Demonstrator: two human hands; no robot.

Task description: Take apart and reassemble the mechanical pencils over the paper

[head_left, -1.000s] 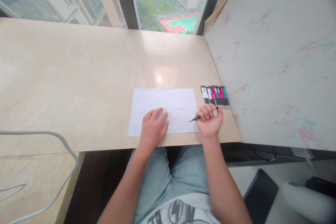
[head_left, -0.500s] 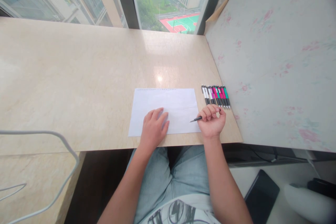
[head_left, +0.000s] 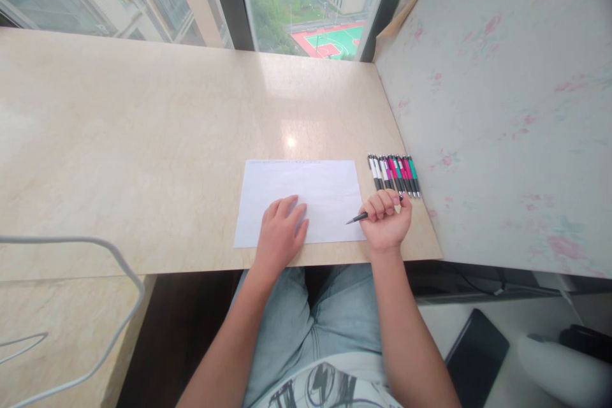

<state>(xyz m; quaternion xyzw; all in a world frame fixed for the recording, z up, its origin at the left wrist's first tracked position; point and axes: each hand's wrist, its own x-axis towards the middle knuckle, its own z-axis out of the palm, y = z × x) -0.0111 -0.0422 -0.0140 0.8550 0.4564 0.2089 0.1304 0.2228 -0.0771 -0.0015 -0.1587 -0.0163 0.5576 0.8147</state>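
A white sheet of paper (head_left: pixel 325 185) lies on the stone-look counter, with a faint line of marks along its top edge. My left hand (head_left: pixel 281 226) rests open on the sheet, fingers spread. At the sheet's lower right corner my right hand (head_left: pixel 386 220) is closed around a pen (head_left: pixel 357 218). The pen's dark front end and tip point left over the paper, and most of its barrel is hidden by my fingers. Just beyond that hand, several pens (head_left: pixel 394 173) in white, purple, pink and green lie side by side in a row.
A wall (head_left: pixel 502 108) with a floral pattern borders the counter (head_left: pixel 143 153) on the right. Windows stand at the back. A grey cable (head_left: pixel 115 255) loops over the left side. Below right, a dark flat object (head_left: pixel 478 357) lies on a lower light surface.
Both hands keep their places. The pen's tip is almost unmoved, and the camera view has shifted very slightly.
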